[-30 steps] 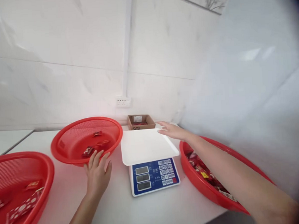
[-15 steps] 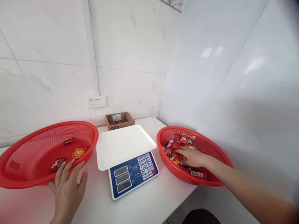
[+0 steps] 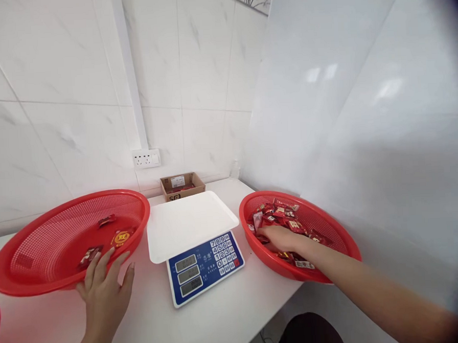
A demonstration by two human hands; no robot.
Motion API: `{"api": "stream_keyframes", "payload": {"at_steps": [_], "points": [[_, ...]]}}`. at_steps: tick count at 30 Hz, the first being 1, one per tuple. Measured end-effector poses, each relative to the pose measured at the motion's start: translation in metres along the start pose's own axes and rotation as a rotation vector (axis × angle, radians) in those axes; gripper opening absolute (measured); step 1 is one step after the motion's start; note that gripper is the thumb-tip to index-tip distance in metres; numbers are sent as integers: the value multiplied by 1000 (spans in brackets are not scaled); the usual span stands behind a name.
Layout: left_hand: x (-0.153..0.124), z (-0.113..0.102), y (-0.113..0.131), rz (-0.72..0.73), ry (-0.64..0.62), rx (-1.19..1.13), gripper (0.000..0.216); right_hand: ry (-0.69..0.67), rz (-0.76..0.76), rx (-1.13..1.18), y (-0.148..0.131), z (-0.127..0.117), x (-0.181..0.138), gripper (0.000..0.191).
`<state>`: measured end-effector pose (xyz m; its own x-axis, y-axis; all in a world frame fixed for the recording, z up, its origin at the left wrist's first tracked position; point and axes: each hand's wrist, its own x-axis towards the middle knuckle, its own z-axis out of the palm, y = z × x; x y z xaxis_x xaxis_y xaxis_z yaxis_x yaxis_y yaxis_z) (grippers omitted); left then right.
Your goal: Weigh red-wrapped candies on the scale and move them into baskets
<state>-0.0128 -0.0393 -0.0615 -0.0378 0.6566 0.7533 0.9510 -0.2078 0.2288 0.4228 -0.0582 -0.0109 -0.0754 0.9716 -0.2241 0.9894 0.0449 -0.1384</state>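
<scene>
Right fingers [image 3: 271,233] half-hidden among packets [image 3: 295,226]

A marble-veined tile wall [image 3: 199,50] — white conduit [image 3: 129,69] above a socket panel [image 3: 146,158] — meets a glossy side wall [image 3: 319,131] with bright reflections [image 3: 389,88]; below stands a white desk [image 3: 209,321].

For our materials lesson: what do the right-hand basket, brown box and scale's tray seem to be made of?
Right-hand basket: probably moulded plastic, slightly glossy, given its perforated wall and smooth rim.
Brown box: apparently matt cardboard, given its thin, flat, marked walls.
Tray: smooth, evenly white, rounded corners; plastic or painted metal, I can't tell which.
</scene>
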Motion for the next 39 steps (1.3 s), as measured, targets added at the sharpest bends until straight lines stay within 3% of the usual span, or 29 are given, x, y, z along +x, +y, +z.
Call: {"api": "stream_keyframes", "payload": {"at_steps": [5,12,21,26,39], "points": [[1,1,0,22,42,-27,26,29,66,-14,23,-21,-6,10],[0,-2,2,-4,17,-27,27,61,106,27,36,-37,-34,14],[-1,-2,3,-19,15,-44,25,44,104,73,42,-27,-64,14],[-2,-2,1,-5,-10,-14,26,45,114,64,28,-23,-71,14],[-4,-3,1,-51,-67,-11,27,139,188,-8,-9,-21,-16,19]]}}
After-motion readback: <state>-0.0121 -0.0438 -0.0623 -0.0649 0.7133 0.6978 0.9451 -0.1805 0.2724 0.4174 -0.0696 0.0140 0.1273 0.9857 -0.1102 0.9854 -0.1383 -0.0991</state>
